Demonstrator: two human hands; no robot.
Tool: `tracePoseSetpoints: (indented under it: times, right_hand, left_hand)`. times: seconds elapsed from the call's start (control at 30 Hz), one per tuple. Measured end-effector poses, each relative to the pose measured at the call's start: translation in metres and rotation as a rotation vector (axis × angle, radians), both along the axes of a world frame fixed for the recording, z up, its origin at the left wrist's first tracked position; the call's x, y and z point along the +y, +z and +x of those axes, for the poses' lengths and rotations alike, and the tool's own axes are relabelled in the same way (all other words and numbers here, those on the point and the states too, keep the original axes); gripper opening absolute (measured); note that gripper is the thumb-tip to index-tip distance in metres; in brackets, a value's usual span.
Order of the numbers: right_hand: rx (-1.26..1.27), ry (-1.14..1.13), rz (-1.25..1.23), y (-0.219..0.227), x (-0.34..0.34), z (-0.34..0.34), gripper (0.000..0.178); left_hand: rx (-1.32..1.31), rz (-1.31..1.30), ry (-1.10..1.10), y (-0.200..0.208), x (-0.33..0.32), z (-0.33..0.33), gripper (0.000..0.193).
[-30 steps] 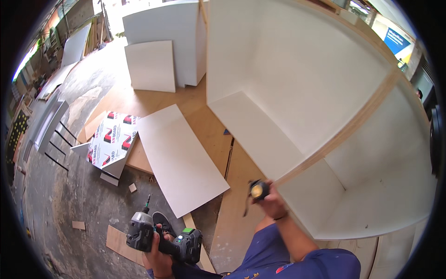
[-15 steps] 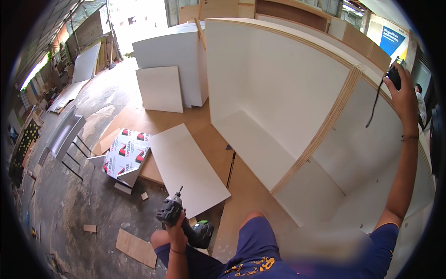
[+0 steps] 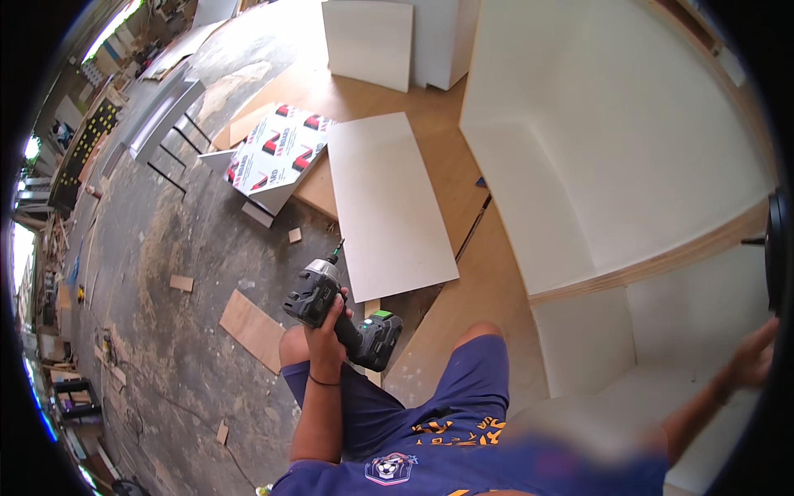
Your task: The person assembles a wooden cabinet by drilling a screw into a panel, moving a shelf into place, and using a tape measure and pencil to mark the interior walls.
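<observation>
My left hand [image 3: 327,337] is wrapped around the grip of a black and grey cordless impact driver [image 3: 314,291]. Its bit points up and away from me, and a battery with a green patch sits at the grip's foot. Off to the right, my right hand [image 3: 754,357] is at the picture's edge, in front of the lower compartment of a large white cabinet [image 3: 662,149]. The fingers there are partly cut off, so what they hold, if anything, does not show. A plain white board [image 3: 393,207] lies flat beyond the driver.
A printed-film-covered panel [image 3: 277,153] rests left of the white board. Another white panel [image 3: 368,41] leans at the back. A grey drawer-like piece on thin black legs [image 3: 169,120] stands far left. Wood offcuts [image 3: 251,331] lie on the stained concrete floor, with a cable [image 3: 178,405] nearby.
My view has swung down and right. My right hand has come down from the cabinet's top edge, where it held a small black corded object. My left hand still grips the driver.
</observation>
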State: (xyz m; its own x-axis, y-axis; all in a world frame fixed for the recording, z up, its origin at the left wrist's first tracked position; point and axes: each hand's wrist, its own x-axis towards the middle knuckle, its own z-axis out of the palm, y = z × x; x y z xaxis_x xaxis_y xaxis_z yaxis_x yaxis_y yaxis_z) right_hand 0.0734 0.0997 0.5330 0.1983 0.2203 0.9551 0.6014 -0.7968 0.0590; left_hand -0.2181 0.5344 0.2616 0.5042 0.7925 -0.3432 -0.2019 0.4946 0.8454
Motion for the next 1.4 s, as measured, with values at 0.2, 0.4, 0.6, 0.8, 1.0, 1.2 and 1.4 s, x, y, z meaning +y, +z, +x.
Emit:
tracePoseSetpoints:
  times: [0.2,0.4,0.6,0.8,1.0,1.2,1.4]
  right_hand:
    - [2.294,0.602,0.786,-0.429,0.126,0.017,0.035]
    - [2.542,0.204,1.544,-0.635,0.261,-0.078,0.115]
    - [2.356,0.152,1.999,-0.653,0.314,-0.062,0.070]
    - [2.434,0.412,1.778,-0.590,0.306,-0.060,0.043]
    - [2.287,0.961,1.385,-0.521,0.303,-0.029,0.032]
    - [1.902,1.288,1.514,-0.424,0.353,0.038,0.020]
    - [1.861,1.356,1.326,-0.309,0.338,0.001,0.026]
  left_hand:
    - [-0.024,-0.135,0.003,-0.027,-0.006,0.006,0.029]
    - [-0.016,-0.162,0.085,-0.008,-0.006,0.001,0.029]
    - [0.012,-0.168,0.125,-0.008,-0.003,-0.009,0.033]
    - [0.023,-0.180,0.176,-0.006,0.003,-0.020,0.029]
    - [0.002,-0.133,0.169,-0.006,0.005,-0.032,0.027]
    - [-0.068,-0.103,0.182,-0.024,0.010,-0.040,0.018]
    - [-0.079,-0.165,0.274,-0.022,0.014,-0.049,0.018]
